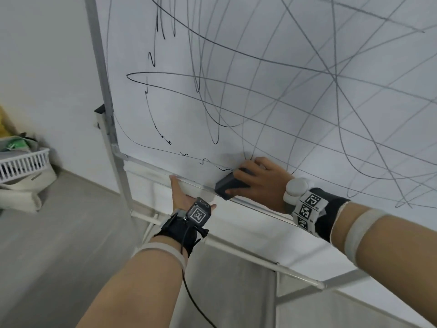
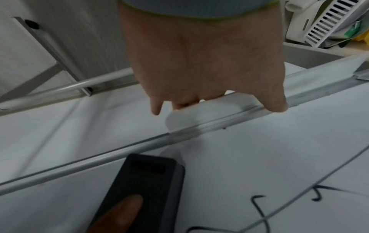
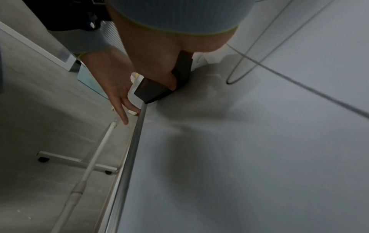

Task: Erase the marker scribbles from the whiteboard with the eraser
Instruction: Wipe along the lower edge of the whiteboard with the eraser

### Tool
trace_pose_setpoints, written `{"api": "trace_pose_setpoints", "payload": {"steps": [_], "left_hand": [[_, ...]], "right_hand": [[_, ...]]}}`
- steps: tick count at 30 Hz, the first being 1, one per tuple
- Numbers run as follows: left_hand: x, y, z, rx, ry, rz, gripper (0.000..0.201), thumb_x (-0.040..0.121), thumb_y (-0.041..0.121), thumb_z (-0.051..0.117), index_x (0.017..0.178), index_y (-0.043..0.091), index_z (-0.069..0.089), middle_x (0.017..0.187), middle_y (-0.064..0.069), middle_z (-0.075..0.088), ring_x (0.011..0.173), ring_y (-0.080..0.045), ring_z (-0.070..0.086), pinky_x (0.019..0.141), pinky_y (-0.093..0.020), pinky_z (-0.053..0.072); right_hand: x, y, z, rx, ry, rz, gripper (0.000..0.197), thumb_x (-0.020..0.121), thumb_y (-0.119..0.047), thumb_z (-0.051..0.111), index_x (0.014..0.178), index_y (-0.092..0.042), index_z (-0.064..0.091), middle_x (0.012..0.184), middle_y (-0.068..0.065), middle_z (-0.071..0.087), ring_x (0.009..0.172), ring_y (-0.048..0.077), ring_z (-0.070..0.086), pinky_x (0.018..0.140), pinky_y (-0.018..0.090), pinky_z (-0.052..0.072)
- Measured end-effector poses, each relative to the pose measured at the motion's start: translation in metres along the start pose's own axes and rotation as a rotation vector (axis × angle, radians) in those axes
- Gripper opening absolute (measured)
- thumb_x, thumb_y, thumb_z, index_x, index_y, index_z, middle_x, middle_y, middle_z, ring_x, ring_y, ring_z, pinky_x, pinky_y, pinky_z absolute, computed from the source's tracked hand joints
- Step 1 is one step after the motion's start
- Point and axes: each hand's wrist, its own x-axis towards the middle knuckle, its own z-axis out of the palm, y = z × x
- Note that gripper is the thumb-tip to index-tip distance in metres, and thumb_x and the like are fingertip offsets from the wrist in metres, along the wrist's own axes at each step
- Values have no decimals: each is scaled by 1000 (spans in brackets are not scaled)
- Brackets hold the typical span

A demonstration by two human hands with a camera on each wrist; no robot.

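Note:
The whiteboard [image 1: 283,95] is covered in crossing black marker scribbles [image 1: 212,86]. My right hand [image 1: 246,181] grips a dark block eraser [image 1: 227,187] and presses it flat on the board just above the bottom rail [image 1: 151,168]. The right wrist view shows the same eraser [image 3: 153,89] under my right hand [image 3: 159,67], at the rail's edge. My left hand [image 1: 179,188] holds the bottom rail just left of the eraser, thumb on the front and fingers behind. In the left wrist view that hand [image 2: 209,88] sits on the rail [image 2: 309,88], with the eraser [image 2: 143,181] below it.
A white slatted basket [image 1: 26,162] and pale bags stand on the floor at the far left by the wall. The board's stand has a wheeled foot [image 3: 75,162] and a white pole [image 3: 93,157] below the rail. A black cable hangs from my left wrist.

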Motion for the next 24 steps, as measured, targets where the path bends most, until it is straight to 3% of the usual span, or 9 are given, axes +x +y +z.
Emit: {"api": "trace_pose_setpoints", "payload": {"steps": [1, 3, 6, 8, 11, 14, 18, 21, 24], "left_hand": [[-2, 9, 2, 0, 3, 23, 115, 57, 90, 62, 149, 24, 42, 157, -15, 40, 140, -37, 44, 107, -57, 40], [-3, 28, 9, 45, 91, 62, 119, 63, 92, 51, 156, 22, 26, 164, -8, 26, 150, -31, 29, 120, -50, 28], [-2, 58, 5, 81, 217, 98, 135, 55, 100, 44, 160, 22, 10, 167, -3, 14, 154, -27, 15, 124, -48, 18], [-2, 68, 0, 60, 142, 51, 145, 41, 101, 54, 157, 21, 23, 164, -8, 26, 150, -33, 29, 121, -50, 25], [-5, 74, -9, -21, 67, 46, 152, 23, 93, 72, 146, 8, 43, 141, -19, 56, 126, -37, 58, 111, -47, 40], [-13, 76, -6, -47, 16, 154, 140, 36, 94, 67, 143, 5, 49, 137, -21, 60, 120, -35, 62, 110, -45, 41], [-18, 78, -13, -116, 72, 185, 124, 51, 96, 57, 140, 9, 54, 133, -21, 62, 115, -37, 65, 99, -49, 50], [-23, 90, -21, -121, 67, 199, 116, 59, 98, 44, 139, 15, 55, 132, -19, 62, 120, -39, 61, 110, -58, 40], [-32, 95, -20, -112, 33, 133, 113, 61, 100, 38, 138, 19, 51, 137, -17, 57, 121, -41, 56, 111, -64, 34]], "right_hand": [[10, -1, -1, 8, 20, 5, 49, 85, -14, 62, 128, -39, 61, 122, 4, 58, 113, 32, 54, 95, 43, 37], [29, -3, -3, 22, 48, 12, 46, 88, -14, 57, 127, -39, 62, 122, 4, 58, 113, 32, 54, 96, 43, 36], [56, -3, -8, 35, 68, 1, 48, 85, -14, 63, 126, -38, 63, 123, 5, 57, 113, 33, 54, 96, 44, 34], [71, -2, -11, 35, 82, 5, 45, 83, -14, 65, 122, -37, 65, 121, 4, 57, 111, 33, 55, 95, 44, 35], [101, -5, -17, 26, 81, 4, 45, 81, -16, 68, 120, -37, 67, 121, 3, 58, 110, 33, 55, 94, 44, 36], [128, -9, -22, 26, 72, 15, 45, 81, -21, 70, 123, -39, 66, 124, 3, 57, 111, 33, 53, 94, 44, 35], [173, -12, -29, 39, 105, 24, 39, 83, -30, 70, 120, -40, 67, 121, 3, 56, 109, 33, 50, 93, 45, 35], [208, -14, -36, 53, 154, 16, 34, 81, -29, 69, 114, -39, 70, 116, 2, 57, 104, 32, 50, 90, 43, 36], [225, -14, -44, 57, 189, 32, 34, 82, -26, 58, 111, -39, 71, 113, 1, 58, 101, 30, 51, 88, 42, 35]]}}
